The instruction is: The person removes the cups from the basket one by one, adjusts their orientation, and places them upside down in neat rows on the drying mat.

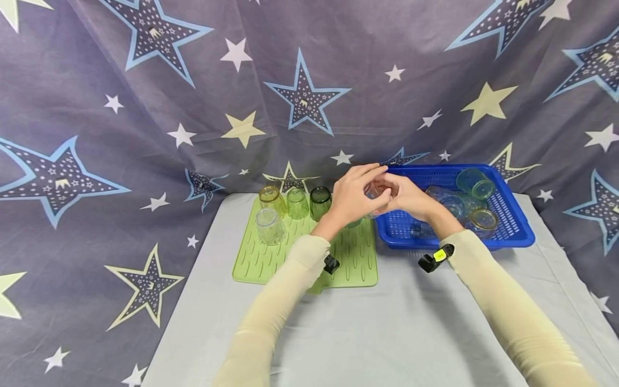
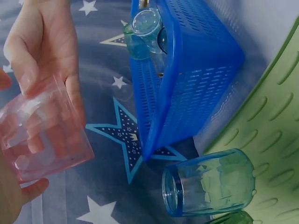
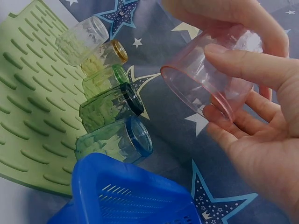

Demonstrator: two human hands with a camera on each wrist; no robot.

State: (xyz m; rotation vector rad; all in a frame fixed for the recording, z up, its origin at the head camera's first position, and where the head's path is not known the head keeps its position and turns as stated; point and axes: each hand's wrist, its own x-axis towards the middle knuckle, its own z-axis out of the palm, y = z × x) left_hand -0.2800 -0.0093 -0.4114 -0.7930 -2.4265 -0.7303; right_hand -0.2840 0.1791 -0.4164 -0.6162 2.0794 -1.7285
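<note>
Between my two hands, above the gap where the mat meets the basket, is a clear pink drinking glass (image 3: 201,79). It is tilted in the right wrist view, its open rim facing down and left. My right hand (image 1: 408,199) holds it with the thumb along its side and the fingers curled beneath the rim. My left hand (image 1: 355,193) curls round the glass from the other side. In the left wrist view the fingers of both hands show through the pink glass (image 2: 51,135). From the head view the hands cover most of it.
A green drying mat (image 1: 261,266) bears a clear glass (image 1: 271,227), a yellow one (image 1: 272,200), a green one (image 1: 297,204), a dark green one (image 1: 320,202) and a blue one (image 3: 114,140). To the right, a blue plastic basket (image 1: 519,228) contains several glasses.
</note>
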